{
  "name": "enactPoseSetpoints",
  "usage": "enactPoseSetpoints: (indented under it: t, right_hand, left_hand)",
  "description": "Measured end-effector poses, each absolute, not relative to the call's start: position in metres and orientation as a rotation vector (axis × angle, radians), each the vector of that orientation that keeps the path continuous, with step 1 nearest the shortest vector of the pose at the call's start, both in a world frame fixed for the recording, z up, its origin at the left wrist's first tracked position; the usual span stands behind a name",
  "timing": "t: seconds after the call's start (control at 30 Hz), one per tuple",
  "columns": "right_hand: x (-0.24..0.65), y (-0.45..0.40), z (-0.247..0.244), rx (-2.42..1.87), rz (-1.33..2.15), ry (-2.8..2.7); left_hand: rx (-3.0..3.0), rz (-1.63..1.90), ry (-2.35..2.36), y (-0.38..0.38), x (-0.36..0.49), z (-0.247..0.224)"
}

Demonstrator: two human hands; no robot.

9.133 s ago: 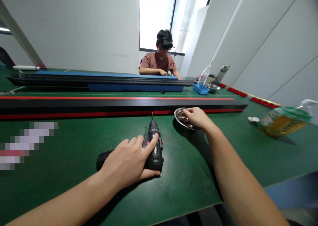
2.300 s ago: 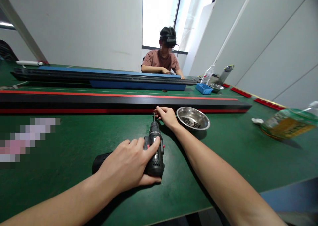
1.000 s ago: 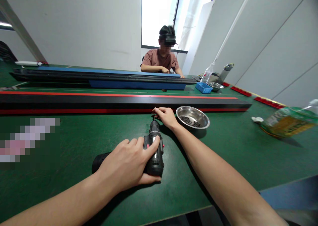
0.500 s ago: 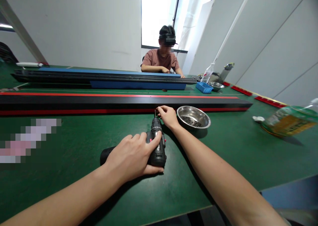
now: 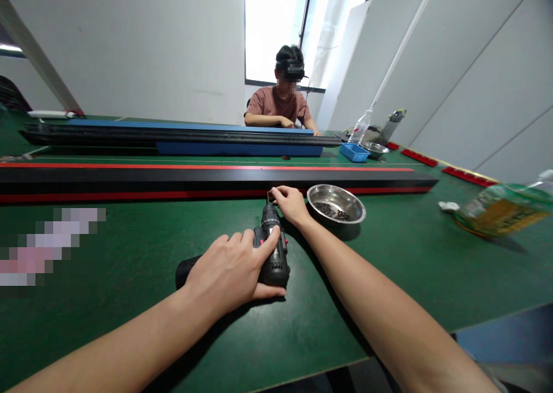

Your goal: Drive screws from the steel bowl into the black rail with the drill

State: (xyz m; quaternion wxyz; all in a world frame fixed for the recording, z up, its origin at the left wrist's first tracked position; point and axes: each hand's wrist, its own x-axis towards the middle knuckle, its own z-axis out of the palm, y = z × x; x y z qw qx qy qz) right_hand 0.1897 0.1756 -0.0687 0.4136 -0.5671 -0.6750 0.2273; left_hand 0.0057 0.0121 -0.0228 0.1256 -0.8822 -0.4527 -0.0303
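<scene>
My left hand [image 5: 228,266] is wrapped round a black cordless drill [image 5: 275,260] that lies on its side on the green table, its bit pointing away from me. At the tip of the bit, the fingers of my right hand [image 5: 291,204] are pinched together; whatever is between them is too small to make out. Just beyond the fingertips runs a long black bar with red stripes [image 5: 207,182]. To the right of my right hand stands a steel bowl [image 5: 360,211] with many small dark pieces, apparently screws [image 5: 328,210], in it.
Across the green table [image 5: 410,254], long black and blue bars [image 5: 194,136] lie in front of a seated person [image 5: 279,105]. A blue basket [image 5: 354,152] and a second steel bowl [image 5: 377,149] stand at the far right. A large plastic bottle [image 5: 505,214] lies at the right.
The drill's front end has shifted very slightly left. My hands otherwise keep nearly the same places, with the right fingertips still at the bit.
</scene>
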Motion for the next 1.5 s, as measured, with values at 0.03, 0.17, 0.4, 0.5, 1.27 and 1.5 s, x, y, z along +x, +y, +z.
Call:
enactPoseSetpoints:
  t: [0.03,0.17,0.4,0.5,1.27,1.5]
  right_hand:
    - [0.189,0.175,-0.068,-1.430,0.565,-1.705]
    - [0.189,0.172,-0.066,-1.435,0.544,-1.727]
    - [0.187,0.166,-0.065,-1.451,0.489,-1.764]
    - [0.184,0.152,-0.046,-1.402,0.320,-1.805]
    - [0.302,0.144,-0.007,-2.152,0.437,-1.960]
    - [0.299,0.141,-0.007,-2.203,0.510,-1.983]
  left_hand:
    - [-2.573,-0.090,-1.312,0.012,0.006,-0.023]
    - [-2.575,-0.090,-1.303,0.013,0.005,-0.023]
    - [-2.586,-0.084,-1.297,0.012,0.005,-0.023]
    - [-2.585,-0.068,-1.310,0.011,0.005,-0.023]
    - [-2.643,0.016,-1.340,0.001,-0.003,-0.015]
    - [-2.637,0.022,-1.349,0.002,-0.005,-0.014]
